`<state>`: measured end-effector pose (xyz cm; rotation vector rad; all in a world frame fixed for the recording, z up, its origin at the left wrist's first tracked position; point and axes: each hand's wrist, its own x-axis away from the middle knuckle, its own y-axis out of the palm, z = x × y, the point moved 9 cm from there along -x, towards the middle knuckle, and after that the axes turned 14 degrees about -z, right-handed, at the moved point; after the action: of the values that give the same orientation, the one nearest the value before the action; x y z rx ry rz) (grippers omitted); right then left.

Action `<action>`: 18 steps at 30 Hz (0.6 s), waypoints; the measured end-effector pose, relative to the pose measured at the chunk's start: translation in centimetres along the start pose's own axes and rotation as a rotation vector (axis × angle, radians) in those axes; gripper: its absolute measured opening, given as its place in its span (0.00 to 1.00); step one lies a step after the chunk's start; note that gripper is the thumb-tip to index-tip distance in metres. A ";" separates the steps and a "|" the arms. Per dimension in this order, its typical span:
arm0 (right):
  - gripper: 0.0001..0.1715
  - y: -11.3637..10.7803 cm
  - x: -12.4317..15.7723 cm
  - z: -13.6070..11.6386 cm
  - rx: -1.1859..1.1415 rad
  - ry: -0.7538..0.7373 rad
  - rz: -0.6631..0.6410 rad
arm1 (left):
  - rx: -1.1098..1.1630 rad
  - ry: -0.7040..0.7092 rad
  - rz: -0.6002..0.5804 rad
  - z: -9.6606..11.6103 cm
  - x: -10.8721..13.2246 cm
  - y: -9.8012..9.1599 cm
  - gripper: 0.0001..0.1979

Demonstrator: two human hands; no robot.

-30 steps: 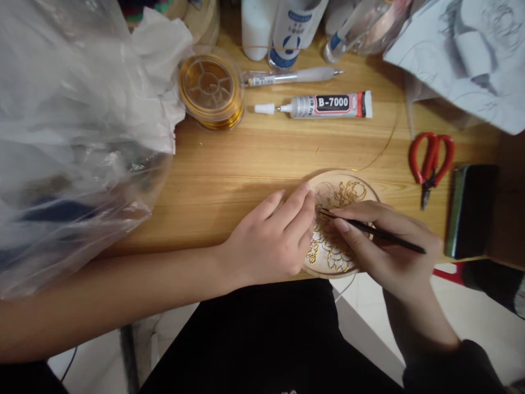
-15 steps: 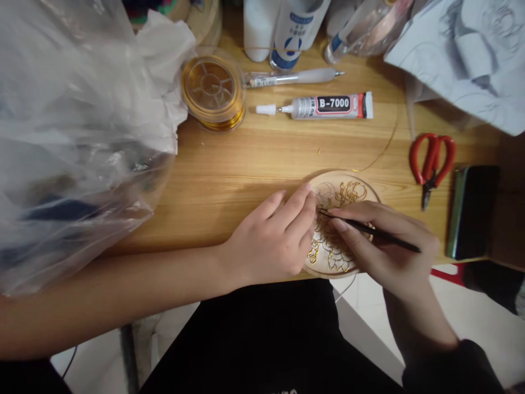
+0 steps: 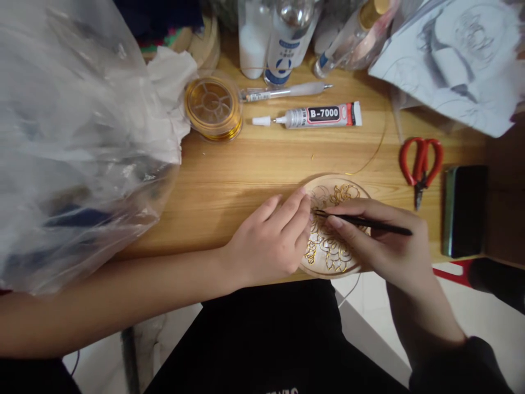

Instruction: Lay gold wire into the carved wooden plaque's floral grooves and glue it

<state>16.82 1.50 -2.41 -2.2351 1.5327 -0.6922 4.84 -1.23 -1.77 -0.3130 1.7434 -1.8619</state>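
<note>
A round wooden plate (image 3: 334,179) lies at the table's front edge. On its pale face are drawn curving lines, many of them traced with bent gold wire (image 3: 338,261). My left hand (image 3: 273,238) rests over the plate's left edge, steadying it with its fingers close together. In my right hand (image 3: 383,246) I hold black tweezers (image 3: 388,226) like a pen. Their tips touch down on or just over the plate, close to my left fingertips. Whatever small piece may be between the tips is too small to make out.
Behind the plate lie a B-7000 glue tube (image 3: 324,115), a pen (image 3: 293,91) and a spool of gold wire (image 3: 213,106). Red-handled pliers (image 3: 420,161) and a phone (image 3: 465,210) are to the right. Bottles (image 3: 283,54) stand behind; a plastic bag (image 3: 82,137) fills the left.
The whole view has shifted slightly, so things on the table appear a little lower and further left. Both hands keep their places at the plate, tweezers still in the right.
</note>
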 end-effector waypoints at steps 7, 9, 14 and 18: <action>0.05 0.0 -0.3 0.2 -0.033 0.021 0.002 | 0.019 0.012 -0.002 0.0 -0.1 0.0 0.11; 0.05 0.0 -0.5 0.2 -0.047 0.011 0.012 | 0.026 0.016 -0.003 0.0 -0.1 0.0 0.10; 0.05 -0.1 -0.5 0.0 -0.030 -0.003 0.021 | 0.028 0.025 0.006 0.0 -0.2 -0.2 0.10; 0.04 0.1 -0.2 -0.8 0.033 -0.056 0.009 | 0.006 0.021 0.002 0.0 -0.1 -0.2 0.10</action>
<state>16.21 1.59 -1.86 -2.2028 1.4929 -0.6423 4.91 -1.21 -1.55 -0.2903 1.7506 -1.8754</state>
